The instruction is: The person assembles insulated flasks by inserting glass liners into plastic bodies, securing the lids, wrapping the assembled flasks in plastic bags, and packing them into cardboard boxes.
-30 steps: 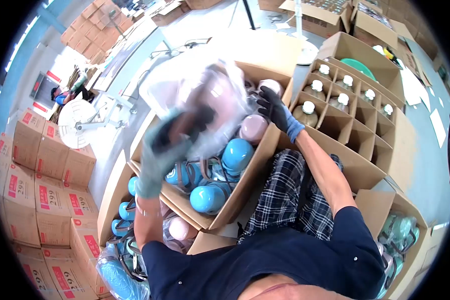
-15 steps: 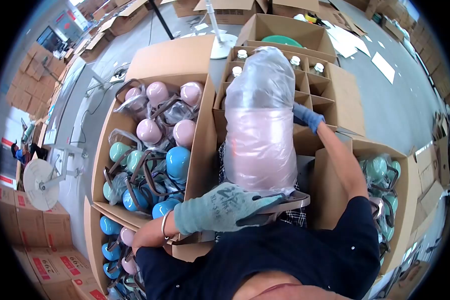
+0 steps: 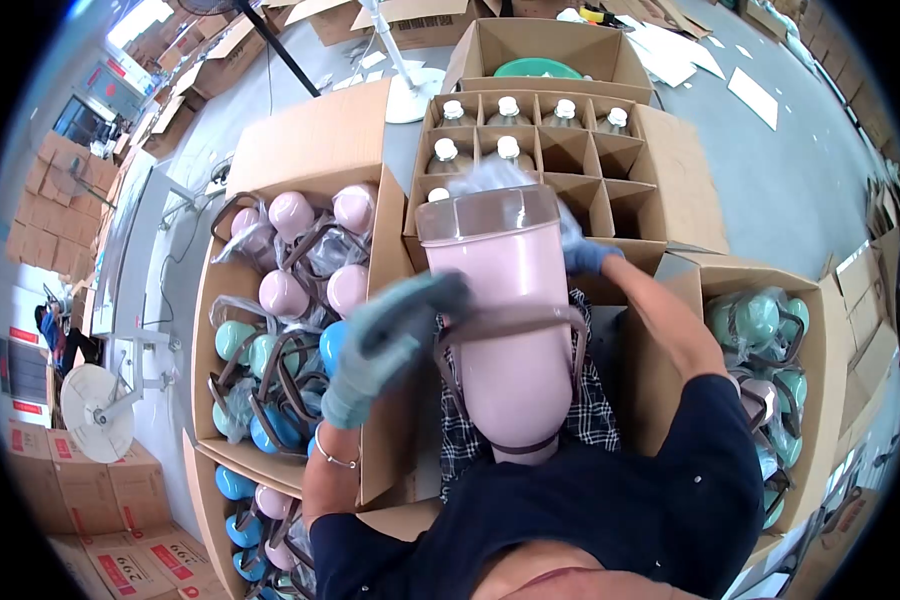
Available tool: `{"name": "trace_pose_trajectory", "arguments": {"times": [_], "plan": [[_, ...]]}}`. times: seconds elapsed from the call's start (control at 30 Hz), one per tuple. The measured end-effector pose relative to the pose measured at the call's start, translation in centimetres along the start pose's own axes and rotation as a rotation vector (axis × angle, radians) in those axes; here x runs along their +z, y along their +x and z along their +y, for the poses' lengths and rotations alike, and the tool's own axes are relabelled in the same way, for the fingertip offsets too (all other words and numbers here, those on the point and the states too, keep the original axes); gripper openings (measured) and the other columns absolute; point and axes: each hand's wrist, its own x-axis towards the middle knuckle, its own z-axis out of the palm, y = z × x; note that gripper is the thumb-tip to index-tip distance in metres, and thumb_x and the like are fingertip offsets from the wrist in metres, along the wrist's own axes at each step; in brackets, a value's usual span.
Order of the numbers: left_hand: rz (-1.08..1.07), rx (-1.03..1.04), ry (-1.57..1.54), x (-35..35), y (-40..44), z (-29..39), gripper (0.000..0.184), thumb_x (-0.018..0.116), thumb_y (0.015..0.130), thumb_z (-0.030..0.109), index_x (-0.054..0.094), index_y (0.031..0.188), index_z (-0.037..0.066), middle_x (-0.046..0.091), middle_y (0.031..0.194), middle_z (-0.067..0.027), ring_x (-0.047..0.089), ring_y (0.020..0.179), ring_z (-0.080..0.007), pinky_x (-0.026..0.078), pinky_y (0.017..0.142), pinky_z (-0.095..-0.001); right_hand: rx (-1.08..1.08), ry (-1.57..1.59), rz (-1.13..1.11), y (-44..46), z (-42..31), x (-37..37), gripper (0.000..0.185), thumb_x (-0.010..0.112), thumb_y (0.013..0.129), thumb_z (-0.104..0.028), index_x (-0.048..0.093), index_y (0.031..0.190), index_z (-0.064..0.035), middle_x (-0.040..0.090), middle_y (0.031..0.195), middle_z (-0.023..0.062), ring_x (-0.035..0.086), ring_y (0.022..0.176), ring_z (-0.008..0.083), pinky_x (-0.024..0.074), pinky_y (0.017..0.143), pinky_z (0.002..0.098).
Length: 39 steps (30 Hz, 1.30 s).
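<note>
A pink thermos jug with a brown carrying handle lies tilted in front of my body, its brown end pointing away from me. Clear plastic film shows bunched behind that far end. My right hand, in a blue glove, grips the jug's far right side, its fingers partly hidden behind it. To the left, my left hand, in a grey-green glove, is smeared by motion beside the jug; whether it touches the jug is unclear.
A divided carton with several white-capped bottles stands ahead. Left is a carton of pink, green and blue jugs; right, another carton of jugs. Beyond are a green round item in a box and a white stand base.
The plastic bag no longer covers the jug's front, and its brown end now faces away. My left hand has left the handle area, moving up and left. The view has shifted slightly.
</note>
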Motion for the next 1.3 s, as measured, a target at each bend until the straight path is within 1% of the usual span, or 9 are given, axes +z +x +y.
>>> {"name": "trace_pose_trajectory", "arguments": {"times": [0.13, 0.27, 0.43, 0.6, 0.8, 0.93, 1.07, 1.2, 1.3], "plan": [[0.504, -0.053, 0.026, -2.2, 4.5, -5.9, 0.043, 0.039, 0.099, 0.025, 0.052, 0.124, -0.007, 0.059, 0.121, -0.0161, 0.060, 0.107, -0.0266, 0.046, 0.097, -0.0386, 0.407, -0.464, -0.637, -1.8, -3.5, -7.8, 0.050, 0.060, 0.080, -0.018, 0.053, 0.128, -0.0029, 0.059, 0.120, 0.0209, 0.059, 0.105, 0.0378, 0.0459, 0.096, 0.0383], [0.441, -0.098, -0.381, -0.6, 9.9, -15.9, 0.044, 0.036, 0.100, 0.029, 0.048, 0.130, 0.000, 0.056, 0.124, -0.0127, 0.055, 0.113, -0.0219, 0.044, 0.099, -0.0331, 0.182, -0.251, 0.375, -2.3, -11.1, -17.7, 0.037, 0.063, 0.082, -0.027, 0.061, 0.114, -0.0086, 0.066, 0.105, 0.0134, 0.065, 0.093, 0.0309, 0.0516, 0.086, 0.0395], [0.077, -0.282, -1.235, 3.9, 10.7, -18.7, 0.055, 0.038, 0.097, 0.049, 0.057, 0.115, 0.000, 0.061, 0.112, -0.0112, 0.056, 0.107, -0.0218, 0.043, 0.097, -0.0349, -0.287, 0.093, 0.425, -4.2, -19.4, -13.8, 0.033, 0.061, 0.085, -0.030, 0.065, 0.106, -0.0042, 0.067, 0.104, 0.0117, 0.063, 0.098, 0.0259, 0.0427, 0.096, 0.0407], [0.119, 0.032, 0.178, 2.7, 11.2, -8.0, 0.030, 0.055, 0.089, 0.019, 0.056, 0.110, -0.003, 0.057, 0.114, -0.0131, 0.051, 0.115, -0.0284, 0.035, 0.103, -0.0374, -0.449, 1.000, 0.329, -2.8, -11.2, -12.1, 0.027, 0.054, 0.089, -0.019, 0.065, 0.097, 0.0042, 0.065, 0.100, 0.0146, 0.060, 0.098, 0.0266, 0.0429, 0.094, 0.0378], [0.276, -0.243, -0.335, 2.2, 12.1, -14.4, 0.053, 0.057, 0.086, 0.036, 0.058, 0.117, -0.007, 0.056, 0.124, -0.0208, 0.052, 0.119, -0.0298, 0.039, 0.103, -0.0398, -0.472, 0.532, 0.301, -2.1, -14.5, -14.9, 0.044, 0.063, 0.086, -0.022, 0.056, 0.120, 0.0051, 0.066, 0.097, 0.0133, 0.063, 0.088, 0.0186, 0.0501, 0.083, 0.0297], [-0.078, -0.010, 0.348, 1.3, 16.7, -7.9, 0.056, 0.076, 0.069, 0.030, 0.063, 0.114, -0.002, 0.065, 0.107, -0.0184, 0.064, 0.094, -0.0325, 0.049, 0.084, -0.0357, -0.423, 1.750, 0.284, 3.5, -6.5, -8.9, 0.027, 0.046, 0.097, -0.020, 0.060, 0.103, 0.0029, 0.065, 0.099, 0.0137, 0.064, 0.091, 0.0192, 0.0518, 0.086, 0.0319], [0.189, 0.069, 0.883, 4.7, 21.1, -5.2, 0.059, 0.080, 0.066, 0.031, 0.059, 0.115, 0.004, 0.065, 0.102, -0.0183, 0.065, 0.084, -0.0325, 0.050, 0.075, -0.0398, -0.559, 1.540, 0.478, 10.0, -5.5, -8.9, 0.032, 0.046, 0.097, -0.026, 0.057, 0.113, -0.0005, 0.063, 0.106, 0.0097, 0.062, 0.094, 0.0167, 0.0517, 0.084, 0.0297], [0.325, -0.275, 0.103, -0.8, 24.8, -14.1, 0.028, 0.067, 0.080, 0.012, 0.062, 0.101, -0.006, 0.067, 0.085, -0.0115, 0.058, 0.074, -0.0120, 0.049, 0.067, -0.0294, -0.318, 1.598, 0.523, 13.1, -1.0, -12.7, 0.033, 0.049, 0.096, -0.021, 0.053, 0.123, -0.0009, 0.061, 0.113, 0.0068, 0.059, 0.101, 0.0167, 0.0487, 0.089, 0.0296], [0.628, -0.317, -0.132, 0.3, 24.4, -22.3, 0.032, 0.061, 0.085, 0.012, 0.058, 0.111, -0.007, 0.063, 0.098, -0.0097, 0.060, 0.085, -0.0152, 0.049, 0.074, -0.0273, -0.365, 0.000, 0.944, 10.5, -1.9, -13.4, 0.053, 0.063, 0.085, -0.030, 0.048, 0.129, -0.0029, 0.059, 0.116, 0.0179, 0.060, 0.102, 0.0321, 0.0483, 0.090, 0.0368]]}}
